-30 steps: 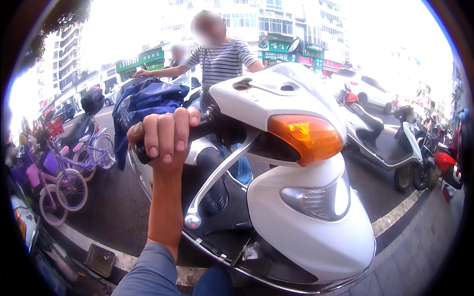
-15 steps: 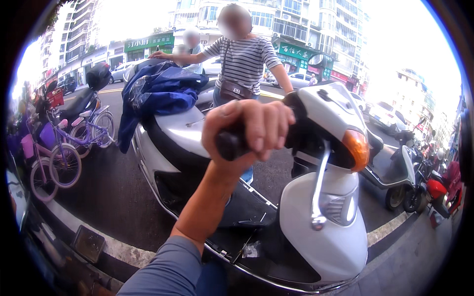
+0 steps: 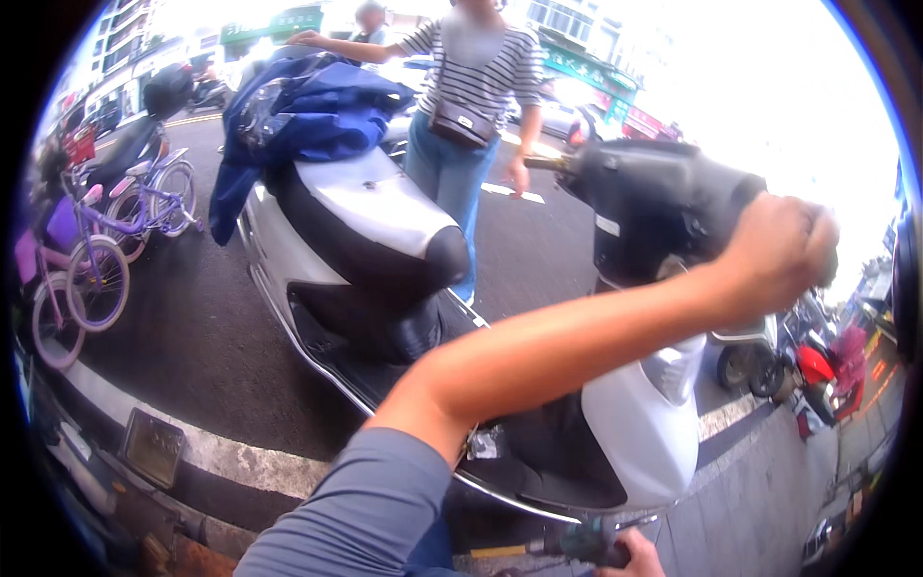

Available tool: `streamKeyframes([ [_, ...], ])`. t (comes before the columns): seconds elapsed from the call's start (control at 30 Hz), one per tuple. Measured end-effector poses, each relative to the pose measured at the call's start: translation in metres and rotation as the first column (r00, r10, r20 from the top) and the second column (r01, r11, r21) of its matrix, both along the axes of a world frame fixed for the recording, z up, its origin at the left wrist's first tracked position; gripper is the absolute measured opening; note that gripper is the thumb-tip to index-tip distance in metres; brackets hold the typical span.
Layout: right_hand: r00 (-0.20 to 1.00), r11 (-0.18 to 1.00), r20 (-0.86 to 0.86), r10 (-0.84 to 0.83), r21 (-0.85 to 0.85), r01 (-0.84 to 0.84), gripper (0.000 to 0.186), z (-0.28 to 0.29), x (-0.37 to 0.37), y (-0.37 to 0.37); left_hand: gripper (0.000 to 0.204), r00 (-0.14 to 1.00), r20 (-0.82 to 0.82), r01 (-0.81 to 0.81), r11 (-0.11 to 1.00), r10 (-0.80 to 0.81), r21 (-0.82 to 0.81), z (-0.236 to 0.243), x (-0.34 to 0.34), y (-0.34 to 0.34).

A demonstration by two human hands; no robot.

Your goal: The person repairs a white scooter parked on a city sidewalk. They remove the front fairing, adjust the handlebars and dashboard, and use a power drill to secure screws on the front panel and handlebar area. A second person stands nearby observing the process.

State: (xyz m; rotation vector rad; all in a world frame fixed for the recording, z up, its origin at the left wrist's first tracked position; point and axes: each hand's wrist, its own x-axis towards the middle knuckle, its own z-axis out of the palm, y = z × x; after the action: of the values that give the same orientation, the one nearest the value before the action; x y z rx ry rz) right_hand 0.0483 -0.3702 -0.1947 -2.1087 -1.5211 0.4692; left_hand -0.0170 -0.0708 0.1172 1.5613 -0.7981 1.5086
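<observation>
My left arm reaches across the white scooter point(image 3: 639, 442), and my left hand point(image 3: 784, 252) is closed around the near end of its handlebar point(image 3: 673, 197); my fingers hide the grip. The handlebar is turned, its dark rear side facing me. Low in the view, my right hand point(image 3: 636, 556) is wrapped around a dark green power drill point(image 3: 591, 543), partly cut off by the lower edge. A blue rain cover point(image 3: 317, 111) lies bunched over the scooter's rear seat. Opposite me a person in a striped top point(image 3: 481, 82) stands with one arm over the cover.
Purple and pink bicycles point(image 3: 101, 264) stand at the left. More scooters, one with a red part point(image 3: 815, 361), line the right kerb. A white painted line point(image 3: 240, 457) runs along the road under the scooter. Cars and shopfronts lie beyond.
My left hand has swung right and forward, turning the handlebar. My right hand with the drill has come into view at the bottom. The person's near hand has dropped away from the handlebar.
</observation>
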Motion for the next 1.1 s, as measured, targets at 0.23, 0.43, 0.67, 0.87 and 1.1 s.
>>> streamKeyframes([
  [0.23,0.930,0.806,-0.365,-0.044,0.537,0.249,0.066,-0.002,-0.009,0.087,0.043,0.783,0.073,-0.599,0.717,0.618,0.357,-0.087,-0.116,0.035],
  [0.43,0.854,0.619,-0.502,0.135,0.716,0.323,0.076,0.052,-0.065,0.179,0.079,0.702,-0.447,-0.597,0.800,0.555,0.058,-0.251,-0.154,-0.012],
  [0.67,0.848,0.591,0.508,0.148,0.642,-0.488,0.087,0.089,-0.081,0.220,0.092,0.932,-0.356,-0.260,0.817,0.072,-0.516,-0.244,-0.139,-0.012],
  [0.87,0.969,0.658,0.095,0.229,0.719,-0.226,0.045,0.156,-0.026,0.256,0.047,0.896,-0.213,0.110,0.660,-0.389,-0.744,-0.219,-0.170,0.030],
  [1.1,0.547,0.673,-0.574,0.610,0.739,0.025,0.029,0.194,0.005,0.312,0.054,0.848,-0.444,-0.104,0.731,-0.289,-0.674,-0.178,-0.168,0.068],
])
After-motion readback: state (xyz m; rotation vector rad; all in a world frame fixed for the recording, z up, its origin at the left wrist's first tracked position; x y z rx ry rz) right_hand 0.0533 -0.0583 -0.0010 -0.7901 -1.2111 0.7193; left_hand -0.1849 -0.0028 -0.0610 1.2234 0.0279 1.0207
